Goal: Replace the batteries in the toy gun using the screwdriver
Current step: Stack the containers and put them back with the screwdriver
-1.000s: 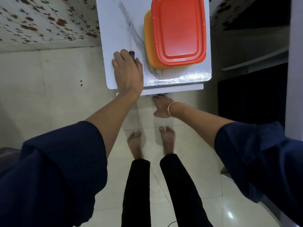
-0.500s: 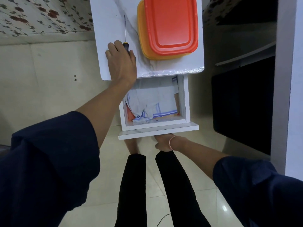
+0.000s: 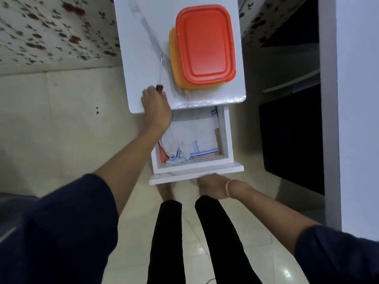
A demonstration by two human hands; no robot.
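Note:
A thin screwdriver [image 3: 160,70] with a black and orange handle lies on the white marble-look cabinet top [image 3: 143,48]. My left hand [image 3: 156,108] rests over its handle, fingers curled around it. My right hand [image 3: 214,186] grips the underside of the drawer front [image 3: 196,173], and the drawer stands pulled out. Inside it lies a white cloth with blue stripes [image 3: 190,140] over something orange. No toy gun or batteries are visible.
A red-lidded container [image 3: 205,44] sits stacked on an orange one [image 3: 174,64] at the right of the cabinet top. A floral wall lies at the left, dark shelving at the right, a white panel [image 3: 352,99] at the far right. My legs stand on the tiled floor below.
The drawer went from shut to pulled out by my right hand. My left hand slid back along the screwdriver toward the cabinet's front edge.

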